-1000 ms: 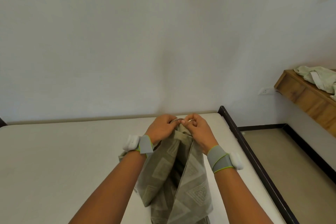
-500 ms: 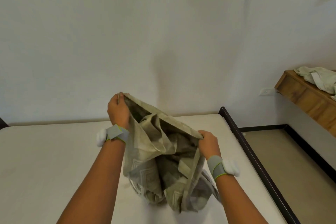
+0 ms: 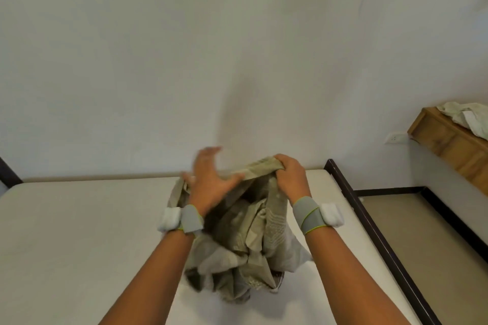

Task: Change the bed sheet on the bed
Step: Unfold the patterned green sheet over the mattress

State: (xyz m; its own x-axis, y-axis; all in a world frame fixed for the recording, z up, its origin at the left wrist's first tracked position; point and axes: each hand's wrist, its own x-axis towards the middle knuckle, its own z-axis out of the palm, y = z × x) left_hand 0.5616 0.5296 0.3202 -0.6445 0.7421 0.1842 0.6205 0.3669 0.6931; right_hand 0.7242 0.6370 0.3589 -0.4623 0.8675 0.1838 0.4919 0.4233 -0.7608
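Bare mattress (image 3: 79,232) under a bunched sheet (image 3: 245,240).
Right hand (image 3: 289,177) held its grip on the sheet's top edge; left hand (image 3: 211,182), fingers spread wide, held nothing beside it. Bunched folds could tangle when shaken out.

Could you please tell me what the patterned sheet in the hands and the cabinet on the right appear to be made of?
Patterned sheet: looks like thin matte woven fabric, olive-beige, since it bunches in soft folds; the fibre is unclear. Cabinet: appears to be wood with a satin brown finish, showing panelled fronts and warm, grain-like tone.
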